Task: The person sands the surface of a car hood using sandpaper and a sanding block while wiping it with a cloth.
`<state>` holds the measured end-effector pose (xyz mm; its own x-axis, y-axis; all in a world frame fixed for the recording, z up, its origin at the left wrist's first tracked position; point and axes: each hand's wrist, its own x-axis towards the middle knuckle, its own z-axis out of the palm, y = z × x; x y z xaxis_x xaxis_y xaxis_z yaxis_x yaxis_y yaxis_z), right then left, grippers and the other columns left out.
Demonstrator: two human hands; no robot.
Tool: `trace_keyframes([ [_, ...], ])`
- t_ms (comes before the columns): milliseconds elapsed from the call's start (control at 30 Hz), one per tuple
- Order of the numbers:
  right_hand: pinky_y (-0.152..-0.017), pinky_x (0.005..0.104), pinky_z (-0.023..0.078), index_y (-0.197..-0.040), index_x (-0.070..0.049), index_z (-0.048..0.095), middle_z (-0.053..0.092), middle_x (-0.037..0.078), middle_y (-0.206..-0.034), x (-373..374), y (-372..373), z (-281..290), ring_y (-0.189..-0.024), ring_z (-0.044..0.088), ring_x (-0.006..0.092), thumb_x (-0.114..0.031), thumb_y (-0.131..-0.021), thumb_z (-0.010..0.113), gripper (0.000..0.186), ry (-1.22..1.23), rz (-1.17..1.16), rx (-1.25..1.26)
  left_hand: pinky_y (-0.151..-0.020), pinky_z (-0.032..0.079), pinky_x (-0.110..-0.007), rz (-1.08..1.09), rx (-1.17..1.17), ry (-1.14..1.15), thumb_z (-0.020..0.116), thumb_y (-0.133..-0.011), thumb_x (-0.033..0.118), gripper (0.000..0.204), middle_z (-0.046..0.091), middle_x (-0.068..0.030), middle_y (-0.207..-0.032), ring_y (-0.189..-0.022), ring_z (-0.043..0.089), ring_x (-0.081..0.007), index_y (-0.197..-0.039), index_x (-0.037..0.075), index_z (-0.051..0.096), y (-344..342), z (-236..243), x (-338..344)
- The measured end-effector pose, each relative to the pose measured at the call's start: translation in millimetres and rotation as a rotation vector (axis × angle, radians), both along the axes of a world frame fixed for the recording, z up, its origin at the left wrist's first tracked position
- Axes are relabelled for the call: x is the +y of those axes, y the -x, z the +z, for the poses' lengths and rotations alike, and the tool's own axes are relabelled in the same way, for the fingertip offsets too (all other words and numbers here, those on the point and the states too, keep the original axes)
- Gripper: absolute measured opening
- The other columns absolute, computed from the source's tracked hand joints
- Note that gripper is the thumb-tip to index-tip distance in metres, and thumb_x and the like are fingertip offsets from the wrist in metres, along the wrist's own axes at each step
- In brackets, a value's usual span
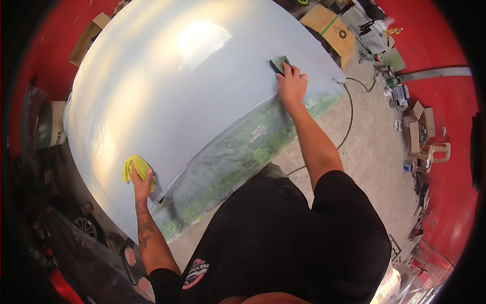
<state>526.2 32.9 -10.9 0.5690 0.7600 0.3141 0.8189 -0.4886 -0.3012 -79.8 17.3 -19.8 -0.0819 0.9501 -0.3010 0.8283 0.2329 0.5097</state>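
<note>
Rubbing the pale car panel before us, we seem partway; what remains we cannot tell. Our right hand curls round a dark block on it, our left hand loosely grips a yellow cloth.

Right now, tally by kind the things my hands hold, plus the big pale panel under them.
Cloths: 1, yellow-green cloth at the left hand
Blocks: 1, dark block in the right hand
Panels: 1, pale curved panel
Total: 3
</note>
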Motion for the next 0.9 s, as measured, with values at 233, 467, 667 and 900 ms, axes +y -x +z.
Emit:
trace_keyframes([
  [233, -0.089, 0.0455, 0.050, -0.125, -0.019, 0.061, 0.056, 0.012, -0.132, -33.8, 130.7, -19.3, -0.099, 0.057, 0.0347, -0.022, -0.085, 0.072, 0.042, -0.065, 0.565, 0.105, -0.120, 0.029, -0.046, 0.067, -0.055, 0.114, 0.073, -0.090, 0.042, 0.087, 0.032, -0.0258, -0.159, -0.147, 0.031, -0.0393, -0.156, 0.005, 0.032, -9.3, 21.3, 26.9],
  [467, -0.088, 0.0462, 0.051, -0.133, -0.014, 0.056, 0.060, 0.012, -0.133, -8.8, -85.8, -7.8, -0.099, 0.058, 0.0390, -0.024, -0.093, 0.063, 0.042, 0.192, -0.161, -0.040, -0.122, 0.025, -0.044, -0.043, 0.053, -0.269, 0.069, -0.094, 0.021, 0.070, 0.034, -0.0263, -0.159, -0.150, 0.029, -0.0393, -0.153, 0.000, 0.036, -54.2, 42.2, -47.3],
  [667, -0.089, 0.0458, 0.051, -0.127, -0.012, 0.058, 0.056, 0.011, -0.135, -23.3, 46.3, -14.6, -0.101, 0.057, 0.0363, -0.020, -0.089, 0.065, 0.039, 0.074, 0.361, -0.005, -0.123, 0.022, -0.047, -0.422, -0.005, -0.189, 0.067, -0.096, 0.022, 0.073, 0.031, -0.0260, -0.160, -0.150, 0.027, -0.0402, -0.154, -0.004, 0.032, -218.9, 34.2, -51.2],
  [900, -0.090, 0.0434, 0.049, -0.130, -0.012, 0.059, 0.059, 0.007, -0.136, -22.4, -122.9, -14.8, -0.101, 0.058, 0.0355, -0.021, -0.093, 0.063, 0.038, 0.151, 0.031, 0.027, -0.122, 0.020, -0.053, -0.725, 0.079, -0.038, 0.063, -0.098, 0.030, 0.076, 0.023, -0.0253, -0.164, -0.152, 0.021, -0.0416, -0.155, -0.005, 0.027, -338.8, 40.2, -38.9],
])
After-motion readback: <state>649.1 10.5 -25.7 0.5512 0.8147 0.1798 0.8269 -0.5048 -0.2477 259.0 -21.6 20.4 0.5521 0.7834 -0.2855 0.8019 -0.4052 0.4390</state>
